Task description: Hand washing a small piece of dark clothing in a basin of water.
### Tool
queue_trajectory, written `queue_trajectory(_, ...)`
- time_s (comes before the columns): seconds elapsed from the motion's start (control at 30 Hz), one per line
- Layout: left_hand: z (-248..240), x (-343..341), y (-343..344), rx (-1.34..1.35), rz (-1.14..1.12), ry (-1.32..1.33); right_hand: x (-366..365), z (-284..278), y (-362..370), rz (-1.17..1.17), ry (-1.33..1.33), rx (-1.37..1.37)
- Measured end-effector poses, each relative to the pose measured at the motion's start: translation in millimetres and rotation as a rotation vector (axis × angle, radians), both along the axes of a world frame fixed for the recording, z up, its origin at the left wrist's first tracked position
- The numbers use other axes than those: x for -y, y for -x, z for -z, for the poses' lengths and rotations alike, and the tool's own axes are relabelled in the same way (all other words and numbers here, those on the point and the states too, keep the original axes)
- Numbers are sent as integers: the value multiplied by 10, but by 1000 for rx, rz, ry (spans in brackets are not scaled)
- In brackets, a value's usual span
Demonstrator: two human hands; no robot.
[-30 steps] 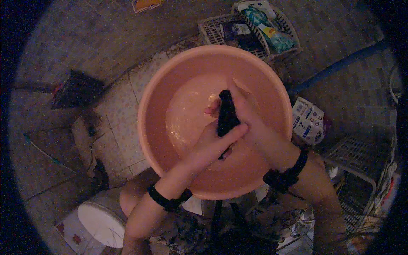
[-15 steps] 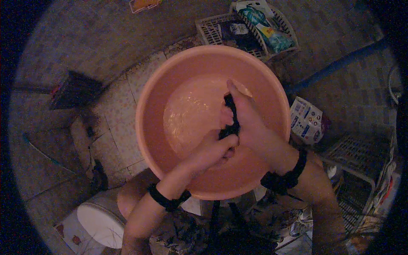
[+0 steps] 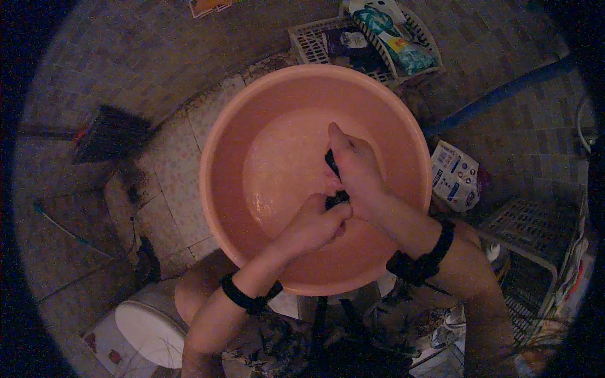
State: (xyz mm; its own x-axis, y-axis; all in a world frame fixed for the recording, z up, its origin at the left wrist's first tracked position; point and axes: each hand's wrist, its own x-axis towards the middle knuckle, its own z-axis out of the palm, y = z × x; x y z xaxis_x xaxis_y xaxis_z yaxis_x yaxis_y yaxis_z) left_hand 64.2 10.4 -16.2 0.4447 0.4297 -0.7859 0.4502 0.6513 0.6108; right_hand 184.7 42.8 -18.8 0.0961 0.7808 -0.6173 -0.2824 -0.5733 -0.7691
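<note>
Both my hands are over a large pink-orange basin (image 3: pixel 224 170), which has glints on its shallow water. Fingers of my left hand (image 3: pixel 317 222) are closed on one end of a small black cloth (image 3: pixel 338 200). My right hand (image 3: pixel 359 165) grips the same cloth higher up, its thumb pointing up and away. Much of the cloth is hidden by the hands, so its exact kind does not show. Black bands circle both wrists.
Beyond the basin stand white plastic baskets (image 3: pixel 307 41) with packages. A printed packet (image 3: pixel 455 176) leans on the right, near a grey rack (image 3: pixel 529 217). A dark dustpan (image 3: pixel 112 134) is at left. A white rounded lid (image 3: pixel 148 334) lies lower left.
My right hand has shifted slightly left and covers more of the black cloth. Less of the cloth shows between the hands. My left hand stays nearly in place.
</note>
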Motion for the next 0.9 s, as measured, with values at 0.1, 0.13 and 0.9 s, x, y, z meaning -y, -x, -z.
queue_trajectory(0.1, 50, 22, -40, 0, -34, -46, -14, 44, -19, -6, -28, 50)
queue_trajectory(0.13, 30, 27, -47, 3, -32, -45, -17, 77, -33, -20, -39, 96)
queue_trajectory(0.9, 11, -121, -53, 126, -123, -381, -193, 68, -378, -12, -166, -130)
